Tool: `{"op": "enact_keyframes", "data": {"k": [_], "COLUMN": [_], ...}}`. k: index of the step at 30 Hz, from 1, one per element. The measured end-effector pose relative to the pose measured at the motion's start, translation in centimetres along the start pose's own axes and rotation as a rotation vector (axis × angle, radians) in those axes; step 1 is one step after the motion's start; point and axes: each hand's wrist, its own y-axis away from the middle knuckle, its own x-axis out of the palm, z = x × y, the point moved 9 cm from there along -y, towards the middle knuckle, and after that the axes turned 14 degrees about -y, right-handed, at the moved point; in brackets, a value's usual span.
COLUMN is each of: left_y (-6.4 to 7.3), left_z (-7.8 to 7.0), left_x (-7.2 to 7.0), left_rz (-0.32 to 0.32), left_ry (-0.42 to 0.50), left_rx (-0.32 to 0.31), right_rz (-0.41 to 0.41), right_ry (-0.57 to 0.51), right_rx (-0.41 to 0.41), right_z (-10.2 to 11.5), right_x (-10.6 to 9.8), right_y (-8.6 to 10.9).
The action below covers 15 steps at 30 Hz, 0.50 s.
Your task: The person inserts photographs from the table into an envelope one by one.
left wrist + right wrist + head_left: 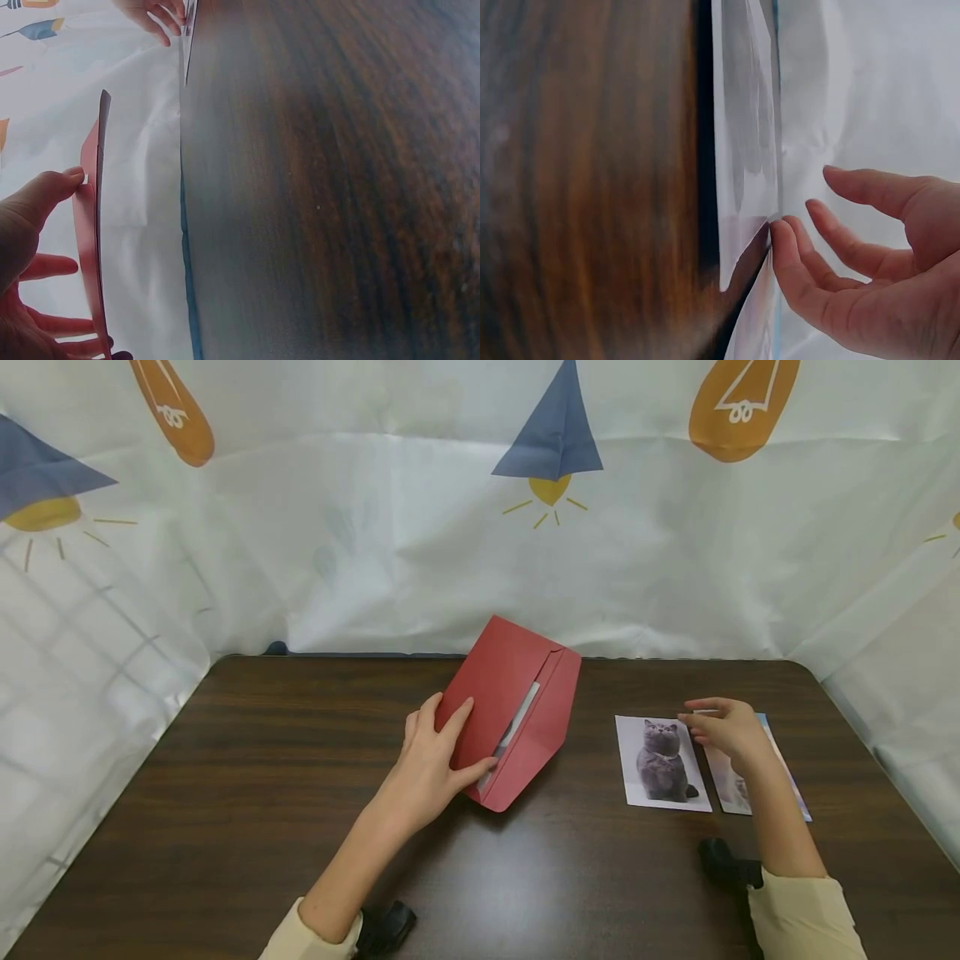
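Observation:
My left hand grips a red envelope by its lower left side, thumb near the opening and fingers spread behind and along the edge. The envelope is tilted up off the table, its flap folded out to the right, and a white paper edge shows in the slot. At the right, my right hand hovers over two picture cards with thumb and fingers apart. One card shows a grey cat; the other card lies partly under the hand and forearm. In the right wrist view, fingertips are right at the cards' edges.
The dark wooden table ends at a white printed curtain hanging behind it. Black wrist straps with small cameras sit at both cuffs, close over the table.

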Motion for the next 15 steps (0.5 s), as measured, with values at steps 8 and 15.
{"op": "enact_keyframes", "data": {"k": [8, 15], "left_y": [0.00, 0.09], "left_z": [-0.07, -0.16], "left_x": [0.13, 0.21], "left_rz": [0.005, 0.009], "left_ry": [-0.002, -0.003], "left_rx": [0.000, -0.004], "right_rz": [0.043, 0.072], "right_ry": [0.026, 0.038], "right_rx": [0.029, 0.022], "right_z": [-0.51, -0.59], "right_x": [0.07, 0.16], "right_y": [-0.18, -0.08]}}
